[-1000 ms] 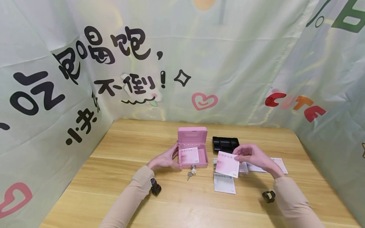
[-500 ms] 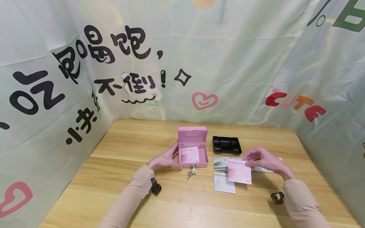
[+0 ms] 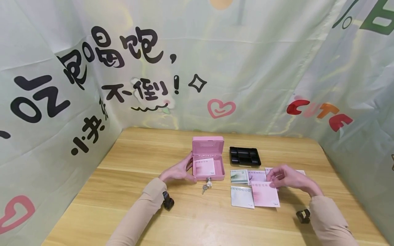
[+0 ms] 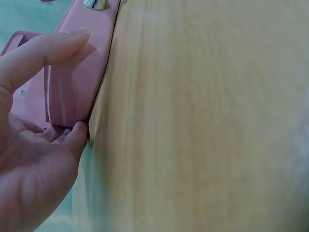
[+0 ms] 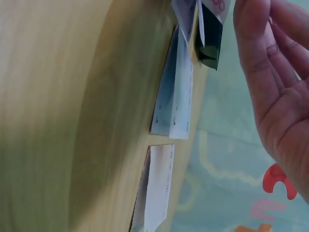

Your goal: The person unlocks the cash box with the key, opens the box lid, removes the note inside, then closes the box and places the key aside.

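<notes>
I have the left hand [image 3: 176,172] gripping the open pink metal box [image 3: 219,167] on the wooden surface [image 3: 191,222]; the right hand [image 3: 287,177] pinches 1 square pink paper note [image 3: 266,195], just right of 1 pale paper note [image 3: 242,197].

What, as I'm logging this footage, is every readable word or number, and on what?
"CUTE": backdrop, right
"吃": backdrop, left
"喝饱,": backdrop
"不倒!": backdrop
"小快": backdrop, left
Characters in the backdrop's fold: distorted.
Paper notes: print too small, blurred or cut off.

right fingers [image 5: 253,29] — cut off atop right wrist view | held pink note [image 3: 266,195] — print too small
</notes>
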Available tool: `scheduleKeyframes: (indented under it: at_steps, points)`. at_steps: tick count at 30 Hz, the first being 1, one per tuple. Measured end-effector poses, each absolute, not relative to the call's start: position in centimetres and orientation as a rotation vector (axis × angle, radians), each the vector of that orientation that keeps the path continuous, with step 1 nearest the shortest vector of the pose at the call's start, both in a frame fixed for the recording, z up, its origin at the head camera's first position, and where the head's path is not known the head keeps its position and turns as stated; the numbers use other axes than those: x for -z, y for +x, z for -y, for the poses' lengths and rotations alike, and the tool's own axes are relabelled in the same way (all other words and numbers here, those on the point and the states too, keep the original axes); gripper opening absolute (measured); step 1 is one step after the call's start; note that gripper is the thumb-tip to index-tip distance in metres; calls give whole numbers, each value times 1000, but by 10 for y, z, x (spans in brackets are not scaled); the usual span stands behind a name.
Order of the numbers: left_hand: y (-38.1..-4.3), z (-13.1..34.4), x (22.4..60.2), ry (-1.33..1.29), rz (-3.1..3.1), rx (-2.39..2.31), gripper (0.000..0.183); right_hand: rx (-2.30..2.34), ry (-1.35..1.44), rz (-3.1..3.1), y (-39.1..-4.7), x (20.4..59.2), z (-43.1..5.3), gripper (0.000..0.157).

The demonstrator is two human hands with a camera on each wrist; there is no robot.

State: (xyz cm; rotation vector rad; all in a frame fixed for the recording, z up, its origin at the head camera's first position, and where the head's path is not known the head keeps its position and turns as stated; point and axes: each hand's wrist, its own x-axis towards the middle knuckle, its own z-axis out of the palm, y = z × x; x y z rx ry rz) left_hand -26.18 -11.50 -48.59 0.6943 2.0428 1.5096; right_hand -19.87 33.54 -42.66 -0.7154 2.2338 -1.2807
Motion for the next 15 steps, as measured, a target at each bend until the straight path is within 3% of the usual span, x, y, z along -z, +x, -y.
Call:
scheduleKeyframes:
  at_steps: [15]
  points:
    - [-260,115,484,755,-2030,-1520,132,1233,-674,-2258,-198,437,-338,19]
